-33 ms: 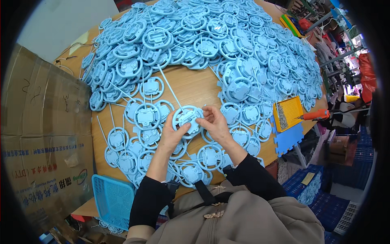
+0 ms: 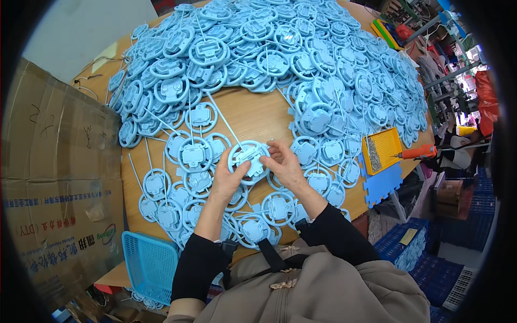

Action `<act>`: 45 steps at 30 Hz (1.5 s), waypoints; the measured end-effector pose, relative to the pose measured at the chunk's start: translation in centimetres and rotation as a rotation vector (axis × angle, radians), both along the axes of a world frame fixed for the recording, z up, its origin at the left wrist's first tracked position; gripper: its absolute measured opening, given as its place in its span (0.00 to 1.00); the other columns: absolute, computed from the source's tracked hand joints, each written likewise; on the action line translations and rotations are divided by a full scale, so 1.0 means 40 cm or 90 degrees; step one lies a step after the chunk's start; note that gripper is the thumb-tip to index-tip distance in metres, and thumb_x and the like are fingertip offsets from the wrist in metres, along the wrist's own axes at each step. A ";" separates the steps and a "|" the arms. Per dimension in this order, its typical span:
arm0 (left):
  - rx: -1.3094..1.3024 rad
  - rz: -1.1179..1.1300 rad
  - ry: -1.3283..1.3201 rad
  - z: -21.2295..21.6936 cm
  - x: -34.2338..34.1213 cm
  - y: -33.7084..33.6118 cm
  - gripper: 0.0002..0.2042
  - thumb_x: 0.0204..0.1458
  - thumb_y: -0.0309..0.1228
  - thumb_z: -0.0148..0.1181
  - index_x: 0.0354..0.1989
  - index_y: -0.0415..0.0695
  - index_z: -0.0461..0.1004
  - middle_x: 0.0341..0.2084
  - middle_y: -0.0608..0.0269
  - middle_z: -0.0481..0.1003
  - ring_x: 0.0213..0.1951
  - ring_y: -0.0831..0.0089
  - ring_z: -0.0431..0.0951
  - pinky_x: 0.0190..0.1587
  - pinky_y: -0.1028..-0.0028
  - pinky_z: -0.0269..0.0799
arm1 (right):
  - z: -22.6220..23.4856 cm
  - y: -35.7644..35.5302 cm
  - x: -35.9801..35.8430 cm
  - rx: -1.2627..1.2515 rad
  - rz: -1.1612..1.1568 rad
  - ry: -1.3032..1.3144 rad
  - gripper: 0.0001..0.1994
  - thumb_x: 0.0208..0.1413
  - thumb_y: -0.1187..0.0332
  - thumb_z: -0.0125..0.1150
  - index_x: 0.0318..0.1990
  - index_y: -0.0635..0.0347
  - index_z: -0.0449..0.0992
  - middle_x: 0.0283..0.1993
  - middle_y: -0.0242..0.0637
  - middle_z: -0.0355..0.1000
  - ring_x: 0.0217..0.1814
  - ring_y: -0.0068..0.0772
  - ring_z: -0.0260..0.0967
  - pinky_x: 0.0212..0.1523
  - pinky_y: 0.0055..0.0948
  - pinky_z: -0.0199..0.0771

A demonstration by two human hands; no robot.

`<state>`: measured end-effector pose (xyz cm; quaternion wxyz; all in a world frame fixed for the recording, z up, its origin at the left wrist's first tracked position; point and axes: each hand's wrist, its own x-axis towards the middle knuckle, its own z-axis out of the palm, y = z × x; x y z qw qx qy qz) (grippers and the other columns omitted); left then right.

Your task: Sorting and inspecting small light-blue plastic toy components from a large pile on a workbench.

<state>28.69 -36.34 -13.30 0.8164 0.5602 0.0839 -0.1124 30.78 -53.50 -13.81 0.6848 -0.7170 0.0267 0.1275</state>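
Observation:
Between my two hands I hold a light blue round plastic part [image 2: 249, 156], a ring with a raised boxy middle. A long thin rod [image 2: 224, 119] sticks out from it toward the far side. My left hand [image 2: 229, 175] grips its left side with the thumb on the face. On the right side, my right hand [image 2: 283, 164] has its thumb on the face, its other fingers bent by the rim. More such parts [image 2: 193, 154] lie about my hands, some overlapping.
A large heap of the same parts [image 2: 258, 29] covers the far table [image 2: 258, 110]. At right are a yellow tray [image 2: 389, 146] of small metal pieces, an orange power screwdriver [image 2: 419, 152] and a blue foam mat [image 2: 383, 185]. A cardboard box [image 2: 59, 161] and blue basket [image 2: 149, 264] stand left.
The far tip of the held part's rod has shifted slightly to the left and nearer. Both hands keep their hold in nearly the same place.

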 end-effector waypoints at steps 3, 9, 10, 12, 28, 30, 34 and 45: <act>0.056 0.038 0.059 0.006 0.000 0.001 0.20 0.52 0.32 0.59 0.51 0.36 0.64 0.38 0.59 0.72 0.36 0.74 0.75 0.36 0.78 0.74 | -0.010 0.024 -0.017 0.095 -0.015 0.067 0.19 0.54 0.65 0.61 0.48 0.69 0.67 0.32 0.33 0.71 0.31 0.19 0.66 0.32 0.20 0.67; 0.129 -0.012 -0.013 -0.014 -0.023 0.005 0.27 0.48 0.28 0.63 0.55 0.36 0.58 0.43 0.54 0.70 0.41 0.72 0.74 0.39 0.75 0.74 | -0.027 0.028 -0.023 0.036 -0.020 0.096 0.23 0.55 0.59 0.59 0.49 0.71 0.67 0.30 0.35 0.71 0.30 0.18 0.66 0.29 0.19 0.65; 0.129 -0.008 -0.013 -0.020 -0.028 0.010 0.27 0.48 0.28 0.63 0.55 0.36 0.58 0.43 0.54 0.70 0.41 0.72 0.74 0.39 0.75 0.74 | -0.030 0.032 -0.024 0.036 -0.016 0.096 0.23 0.55 0.59 0.59 0.49 0.71 0.67 0.30 0.35 0.71 0.30 0.18 0.66 0.29 0.19 0.65; 0.123 0.018 -0.023 -0.032 -0.033 0.021 0.28 0.46 0.23 0.62 0.56 0.39 0.57 0.40 0.58 0.70 0.36 0.75 0.74 0.33 0.77 0.74 | -0.027 0.042 -0.022 -0.022 0.039 0.070 0.24 0.55 0.60 0.59 0.51 0.71 0.66 0.29 0.36 0.71 0.30 0.17 0.66 0.29 0.18 0.65; 0.876 0.094 -0.258 0.086 -0.025 0.212 0.28 0.36 0.31 0.68 0.50 0.40 0.68 0.37 0.51 0.72 0.37 0.52 0.73 0.39 0.63 0.69 | -0.131 0.104 0.140 -0.659 0.283 -0.393 0.10 0.39 0.72 0.59 0.33 0.61 0.71 0.35 0.45 0.66 0.40 0.45 0.66 0.41 0.41 0.69; 0.767 0.009 -0.351 0.082 0.035 0.137 0.27 0.38 0.29 0.67 0.50 0.39 0.67 0.36 0.52 0.73 0.36 0.58 0.74 0.39 0.67 0.70 | -0.136 0.091 0.144 -0.651 0.265 -0.420 0.09 0.40 0.71 0.58 0.32 0.61 0.71 0.34 0.46 0.67 0.38 0.47 0.67 0.39 0.41 0.70; 0.473 0.001 -0.108 -0.054 0.270 0.013 0.27 0.45 0.34 0.64 0.54 0.40 0.65 0.35 0.59 0.74 0.35 0.65 0.75 0.39 0.70 0.71 | -0.136 0.059 0.163 -0.528 0.218 -0.361 0.07 0.42 0.72 0.57 0.31 0.63 0.72 0.29 0.45 0.69 0.34 0.48 0.69 0.35 0.42 0.70; -0.387 0.272 0.282 -0.183 0.635 -0.092 0.23 0.47 0.46 0.61 0.47 0.48 0.66 0.40 0.57 0.69 0.41 0.61 0.72 0.39 0.63 0.68 | -0.097 -0.147 0.075 -0.069 -0.102 0.060 0.07 0.54 0.73 0.55 0.39 0.66 0.74 0.33 0.34 0.74 0.32 0.20 0.70 0.33 0.21 0.72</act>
